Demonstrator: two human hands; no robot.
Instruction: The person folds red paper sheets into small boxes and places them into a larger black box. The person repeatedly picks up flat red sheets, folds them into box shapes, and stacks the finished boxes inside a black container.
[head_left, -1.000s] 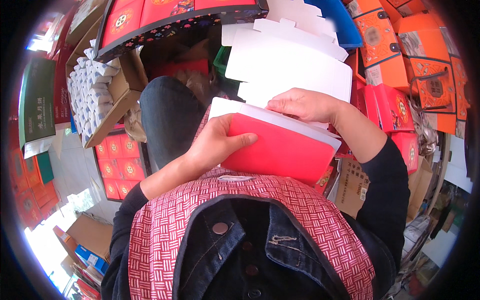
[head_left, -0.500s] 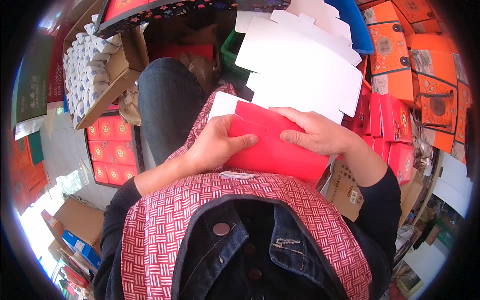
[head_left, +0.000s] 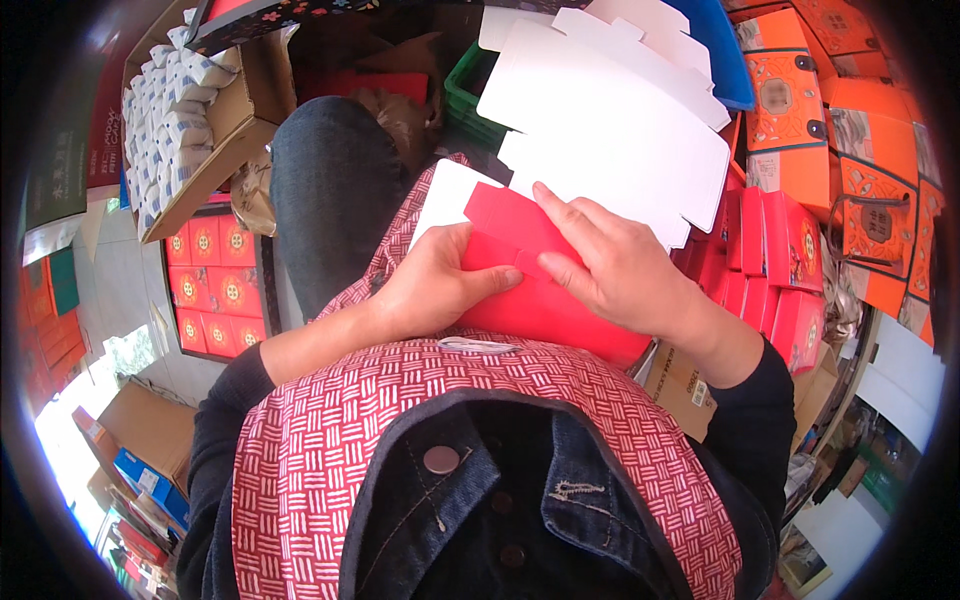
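Note:
A red folding carton point(head_left: 560, 322) lies across my lap, against the patterned apron. A white flap point(head_left: 440, 205) of it sticks out at the far left. My left hand point(head_left: 440, 275) grips the carton's left side, thumb flat on the red top and the other fingers hidden behind. On the right, my right hand point(head_left: 630, 260) holds the far part of the carton; its thumb presses near the slit in the folded panel and its index finger reaches along the far edge. Beyond the carton lies a stack of flat white carton blanks point(head_left: 610, 125).
A blue bin point(head_left: 735, 70) and a green crate point(head_left: 470, 105) stand by the blanks. Red boxes point(head_left: 790, 240) and orange gift boxes point(head_left: 785, 100) pile up at right. At left are a cardboard box point(head_left: 225, 150) of small white packets and a tray of red boxes point(head_left: 215, 285).
My right hand has lifted and turned, its index finger now pointing up along the far edge, its thumb shifted left toward the slit. My left hand keeps its hold on the carton.

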